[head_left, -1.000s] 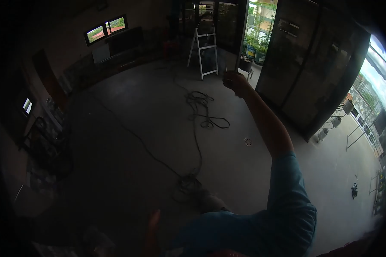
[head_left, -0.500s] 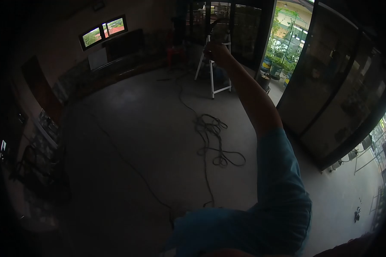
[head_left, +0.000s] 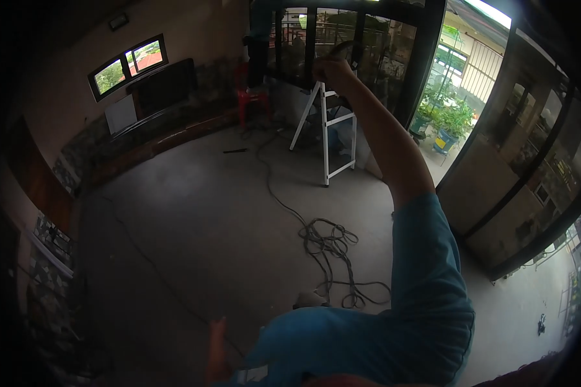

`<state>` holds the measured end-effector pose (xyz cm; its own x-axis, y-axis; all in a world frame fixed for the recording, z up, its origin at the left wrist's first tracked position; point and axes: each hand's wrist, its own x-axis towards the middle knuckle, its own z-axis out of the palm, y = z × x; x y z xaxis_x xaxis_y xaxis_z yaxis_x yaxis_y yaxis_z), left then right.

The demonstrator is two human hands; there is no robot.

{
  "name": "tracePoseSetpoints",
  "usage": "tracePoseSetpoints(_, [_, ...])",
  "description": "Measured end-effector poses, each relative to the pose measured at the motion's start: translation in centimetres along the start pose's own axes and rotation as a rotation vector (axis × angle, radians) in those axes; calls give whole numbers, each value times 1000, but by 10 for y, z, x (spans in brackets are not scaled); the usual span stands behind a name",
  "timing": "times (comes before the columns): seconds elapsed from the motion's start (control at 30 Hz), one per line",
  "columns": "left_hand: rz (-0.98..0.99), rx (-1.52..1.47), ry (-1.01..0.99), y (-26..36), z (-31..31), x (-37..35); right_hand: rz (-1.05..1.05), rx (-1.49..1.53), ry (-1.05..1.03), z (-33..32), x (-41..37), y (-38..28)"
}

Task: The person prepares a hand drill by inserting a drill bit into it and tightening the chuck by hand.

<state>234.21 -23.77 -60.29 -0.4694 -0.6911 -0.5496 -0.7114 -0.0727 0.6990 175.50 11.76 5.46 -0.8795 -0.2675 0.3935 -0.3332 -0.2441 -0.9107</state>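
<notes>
A white ladder (head_left: 325, 138) stands on the grey floor (head_left: 252, 258), near the far end of the room. Its legs are spread out. The right hand (head_left: 334, 72) is up high, in front of the top of the ladder. I cannot tell if it touches the ladder or is only in line with it. The fingers of this hand look bent, but it is too dark to see if they are clamped on something.

The left hand (head_left: 219, 327) is down low, near the bottom, and looks close to a thin dark line on the floor. I cannot tell if its fingers are apart or together. A blue sleeve (head_left: 426, 258) covers the top of the right arm.

A long dark cord (head_left: 332, 244) lies in messy loops on the floor, and one end of it runs toward the ladder. A thin dark stick (head_left: 235, 151) lies to the left of the ladder. Behind that is a red chair (head_left: 254, 98).

On the left wall there is a small window (head_left: 128, 66). On the right, big glass doors (head_left: 516, 161) stand beside an opening. Green plants (head_left: 455, 116) in pots show through it.
</notes>
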Motion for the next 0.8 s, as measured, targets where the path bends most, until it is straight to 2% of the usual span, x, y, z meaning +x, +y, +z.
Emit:
tracePoseSetpoints(0.03, [107,98,78,68,15,60,2,-64,23,-4,26,1])
tracePoseSetpoints(0.07, [254,157,-34,175,13,56,-6,-62,29,-7,51,-2])
tracePoseSetpoints(0.13, [497,126,-95,304,31,110,-70,-163,77,-12,101,2])
tracePoseSetpoints(0.17, [620,132,-112,358,38,115,-78,-167,74,-19,135,16])
tracePoseSetpoints(0.2, [627,122,-110,388,48,130,-113,-143,87,-26,176,31])
tracePoseSetpoints(0.27, [761,-78,-238,452,75,169,-171,-121,91,-27,253,55])
tracePoseSetpoints(0.33, [655,-440,-385,457,112,207,-199,40,49,-26,321,84])
tracePoseSetpoints(0.37, [547,-405,-324,452,127,221,-230,8,-54,-33,367,102])
tracePoseSetpoints(0.4, [468,-171,-274,430,140,256,-243,16,-54,-27,405,110])
tracePoseSetpoints(0.43, [285,-119,-187,383,159,299,-237,-30,15,-18,438,122])
tracePoseSetpoints(0.47, [87,8,-223,378,151,281,-214,-80,82,-11,468,139])
tracePoseSetpoints(0.53, [-94,74,-246,342,143,281,-164,-90,92,-3,534,177])
tracePoseSetpoints(0.63, [-247,105,-270,344,124,299,-183,-154,98,8,634,215])
tracePoseSetpoints(0.7, [-304,127,-273,361,119,331,-297,-150,-60,2,699,245])
tracePoseSetpoints(0.73, [-320,136,-277,373,119,354,-289,-154,-52,-1,727,257])
tracePoseSetpoints(0.8, [-327,157,-283,410,119,413,-211,-349,-84,6,775,269])
